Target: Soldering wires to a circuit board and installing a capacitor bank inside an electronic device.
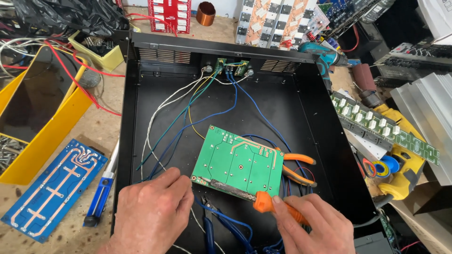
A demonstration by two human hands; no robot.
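Both hands are low inside the black case (pixel 141 117): left hand (pixel 153 211) pinches the green board's (pixel 240 162) corner, right hand (pixel 310 226) grips an orange-handled tool (pixel 275 207) (pliers (pixel 296 167) alongside), wires (pixel 188 113) trailing.

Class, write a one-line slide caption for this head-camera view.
Left hand steadies a green circuit board inside a black metal chassis while right hand holds an orange-handled tool.

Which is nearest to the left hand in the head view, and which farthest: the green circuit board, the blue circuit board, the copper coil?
From the left hand:
1. Green circuit board, just right of its fingers, inside the black case.
2. Blue circuit board, left on the bench.
3. Copper coil, far at the top edge.
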